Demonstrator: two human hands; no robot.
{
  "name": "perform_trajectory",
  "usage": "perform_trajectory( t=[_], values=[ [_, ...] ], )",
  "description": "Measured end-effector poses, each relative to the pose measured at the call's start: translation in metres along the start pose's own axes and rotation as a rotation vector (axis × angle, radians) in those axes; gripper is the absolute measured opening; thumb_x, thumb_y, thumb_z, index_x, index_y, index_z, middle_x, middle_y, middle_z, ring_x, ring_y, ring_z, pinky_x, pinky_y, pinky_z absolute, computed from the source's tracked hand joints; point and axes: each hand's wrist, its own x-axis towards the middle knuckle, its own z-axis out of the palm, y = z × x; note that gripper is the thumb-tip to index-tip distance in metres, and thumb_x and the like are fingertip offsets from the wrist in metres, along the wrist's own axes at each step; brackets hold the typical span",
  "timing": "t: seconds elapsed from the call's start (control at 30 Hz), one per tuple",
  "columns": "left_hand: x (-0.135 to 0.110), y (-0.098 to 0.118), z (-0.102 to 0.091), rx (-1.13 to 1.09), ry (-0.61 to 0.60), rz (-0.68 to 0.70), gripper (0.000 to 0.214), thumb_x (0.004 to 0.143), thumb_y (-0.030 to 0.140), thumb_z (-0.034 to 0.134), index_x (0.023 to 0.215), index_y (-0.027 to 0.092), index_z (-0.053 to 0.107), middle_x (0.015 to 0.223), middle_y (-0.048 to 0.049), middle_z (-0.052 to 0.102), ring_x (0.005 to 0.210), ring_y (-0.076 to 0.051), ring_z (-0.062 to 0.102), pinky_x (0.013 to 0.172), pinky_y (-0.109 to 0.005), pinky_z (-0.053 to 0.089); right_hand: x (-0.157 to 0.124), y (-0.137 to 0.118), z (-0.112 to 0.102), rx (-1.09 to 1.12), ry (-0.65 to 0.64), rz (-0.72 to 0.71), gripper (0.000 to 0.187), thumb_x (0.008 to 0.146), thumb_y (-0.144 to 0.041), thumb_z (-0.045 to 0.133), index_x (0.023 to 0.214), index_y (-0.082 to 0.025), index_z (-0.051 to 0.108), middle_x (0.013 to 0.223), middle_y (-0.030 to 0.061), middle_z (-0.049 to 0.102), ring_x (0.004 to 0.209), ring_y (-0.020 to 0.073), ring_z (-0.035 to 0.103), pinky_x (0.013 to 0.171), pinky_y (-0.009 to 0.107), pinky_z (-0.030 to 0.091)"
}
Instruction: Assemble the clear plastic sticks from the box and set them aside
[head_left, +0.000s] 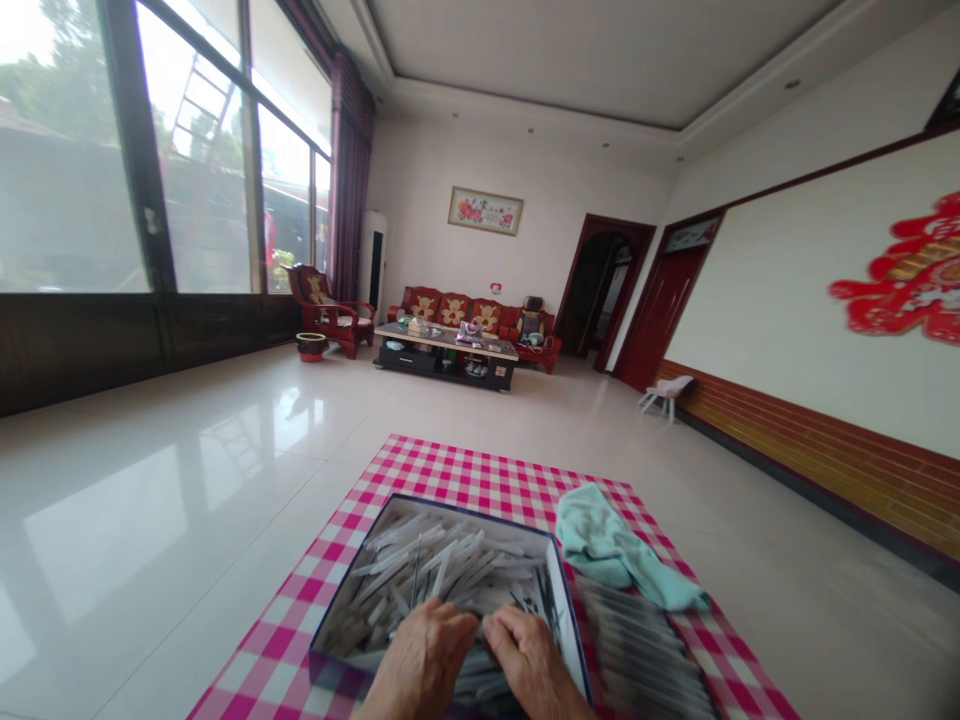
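My left hand and my right hand are close together over the near half of a shallow dark-blue-edged box. Both have their fingers curled in a pinch, and whatever is between them is too small or hidden to make out. Many whitish, translucent plastic tubes lie loose in the box, with several thin dark rods along its right side. Right of the box, a blurred row of slim, pen-like grey and dark sticks lies side by side. A mint-green cloth lies crumpled just beyond them.
A pink-and-white checked tablecloth covers the table under the box. Across the tiled floor stand a low coffee table, a red wooden sofa, an armchair and a small white chair. Tall windows line the left side.
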Motion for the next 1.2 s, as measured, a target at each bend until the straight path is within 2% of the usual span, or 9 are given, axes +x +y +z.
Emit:
perform_trajectory(
  t=[0.3, 0.43, 0.5, 0.6, 0.67, 0.77, 0.9, 1.0, 1.2],
  values=[
    [-0.001, -0.002, 0.001, -0.020, 0.030, 0.039, 0.025, 0.093, 0.019, 0.041, 0.083, 0.021, 0.064, 0.076, -0.0026, 0.066, 0.074, -0.018, 0.060, 0.070, -0.029, 0.047, 0.002, -0.003, 0.001, 0.194, -0.056, 0.144, 0.053, 0.089, -0.054, 0.037, 0.053, -0.018, 0.050, 0.049, -0.0022, 0.044, 0.050, 0.0129, 0.041, 0.050, 0.026, 0.030],
    [-0.007, -0.013, 0.008, -0.165, 0.421, 0.001, 0.031, 0.088, 0.025, 0.053, 0.118, 0.022, 0.060, 0.113, -0.0100, 0.066, 0.105, -0.024, 0.059, 0.090, -0.037, 0.047, 0.005, 0.000, -0.009, 0.232, 0.108, 0.213, 0.055, 0.086, -0.062, 0.037, 0.056, -0.019, 0.053, 0.050, 0.0005, 0.051, 0.052, 0.0160, 0.049, 0.052, 0.027, 0.035],
    [-0.008, -0.016, 0.009, -0.325, 0.554, -0.155, 0.027, 0.087, 0.032, 0.055, 0.108, 0.020, 0.066, 0.105, -0.0097, 0.069, 0.096, -0.023, 0.064, 0.084, -0.034, 0.050, 0.005, 0.000, -0.015, 0.326, 0.211, 0.309, 0.056, 0.084, -0.066, 0.038, 0.060, -0.019, 0.056, 0.055, 0.0032, 0.058, 0.056, 0.0188, 0.055, 0.055, 0.028, 0.041],
    [0.000, -0.012, 0.005, -0.708, 0.494, -0.476, 0.036, 0.081, 0.050, 0.059, 0.093, 0.018, 0.071, 0.077, -0.0049, 0.072, 0.070, -0.021, 0.067, 0.064, -0.030, 0.053, 0.002, -0.006, -0.016, 0.471, 0.282, 0.395, 0.055, 0.082, -0.068, 0.039, 0.064, -0.020, 0.059, 0.061, 0.0059, 0.063, 0.061, 0.0218, 0.061, 0.060, 0.030, 0.047],
    [0.008, -0.005, 0.000, -0.994, 0.435, -0.637, 0.053, 0.075, 0.058, 0.063, 0.105, 0.016, 0.069, 0.079, -0.0056, 0.074, 0.074, -0.023, 0.069, 0.061, -0.029, 0.054, 0.000, -0.013, -0.010, 0.506, 0.271, 0.387, 0.056, 0.082, -0.068, 0.038, 0.062, -0.021, 0.059, 0.060, 0.0056, 0.062, 0.061, 0.0223, 0.061, 0.061, 0.031, 0.048],
    [0.019, 0.005, -0.004, -1.236, 0.456, -0.729, 0.058, 0.071, 0.057, 0.068, 0.111, 0.015, 0.066, 0.088, -0.0071, 0.074, 0.080, -0.022, 0.069, 0.062, -0.026, 0.053, -0.002, -0.026, 0.008, 0.504, 0.199, 0.343, 0.059, 0.082, -0.072, 0.034, 0.057, -0.023, 0.056, 0.053, 0.0040, 0.057, 0.055, 0.0212, 0.057, 0.059, 0.031, 0.046],
    [0.023, 0.007, -0.001, -1.456, 0.574, -0.801, 0.053, 0.065, 0.047, 0.076, 0.105, 0.015, 0.064, 0.078, -0.0028, 0.072, 0.071, -0.016, 0.067, 0.058, -0.023, 0.052, 0.000, -0.033, 0.038, 0.543, 0.138, 0.277, 0.067, 0.079, -0.080, 0.029, 0.050, -0.022, 0.049, 0.045, 0.0016, 0.049, 0.046, 0.0166, 0.048, 0.050, 0.029, 0.040],
    [0.022, 0.003, 0.006, -1.558, 0.565, -0.826, 0.047, 0.064, 0.044, 0.077, 0.100, 0.017, 0.062, 0.072, 0.0004, 0.069, 0.060, -0.014, 0.064, 0.043, -0.019, 0.045, 0.003, -0.030, 0.055, 0.572, 0.071, 0.257, 0.069, 0.078, -0.081, 0.030, 0.052, -0.020, 0.049, 0.044, -0.0005, 0.045, 0.042, 0.0128, 0.042, 0.044, 0.025, 0.034],
    [0.027, -0.007, 0.020, -1.664, 0.520, -0.952, 0.017, 0.082, 0.020, 0.058, 0.099, 0.018, 0.055, 0.062, 0.0029, 0.063, 0.045, -0.007, 0.054, 0.040, -0.016, 0.038, 0.001, -0.024, 0.057, 0.528, -0.049, 0.243, 0.066, 0.083, -0.073, 0.036, 0.058, -0.016, 0.057, 0.050, 0.0006, 0.049, 0.047, 0.0126, 0.045, 0.043, 0.023, 0.030]
  ],
)
